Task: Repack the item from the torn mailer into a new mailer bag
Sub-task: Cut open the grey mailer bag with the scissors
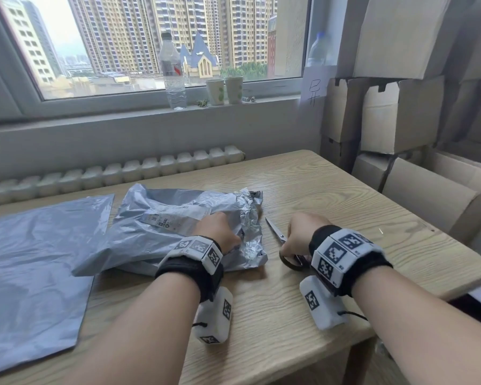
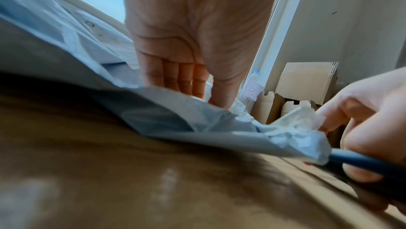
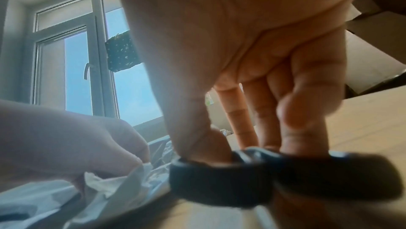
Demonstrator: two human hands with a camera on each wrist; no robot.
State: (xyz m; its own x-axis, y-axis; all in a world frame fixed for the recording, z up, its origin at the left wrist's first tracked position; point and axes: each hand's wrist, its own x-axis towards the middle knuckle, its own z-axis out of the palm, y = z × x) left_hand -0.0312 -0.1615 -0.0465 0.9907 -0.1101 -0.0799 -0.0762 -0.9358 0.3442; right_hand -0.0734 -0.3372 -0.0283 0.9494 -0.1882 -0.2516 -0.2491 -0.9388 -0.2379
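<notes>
Pale wood-grain table [image 1: 331,195] under a wide window; grey radiator [image 1: 117,170] behind the far edge.

Crumpled grey plastic mailer with a white printed label [image 1: 161,234] at mid-table, bulging, contents hidden inside. Right end wrinkled and ragged. Flat, smooth grey plastic mailer bag [image 1: 33,257] just to its left, the crumpled one's near-left corner overlapping it.

Left hand [image 1: 219,232] down on the right end of the crumpled mailer, fingers straight and pointing into the wrinkled plastic, thumb alongside. From the left wrist view, fingertips [image 2: 189,86] dip behind a raised fold; pressing or pinching: cannot tell.

Right hand [image 1: 300,234] just right of the mailer, on the steel scissors with dark loop handles [image 1: 285,247]. Thumb through one loop, fingers through or against the other, per the right wrist view [image 3: 252,172]. Blades together, flat on the table, tip pointing away toward the mailer's right edge, not touching it.

On the sill: clear plastic water bottle [image 1: 172,70], two pale paper cups [image 1: 224,90] side by side. Stacked brown cardboard boxes [image 1: 394,87] along the right wall.
</notes>
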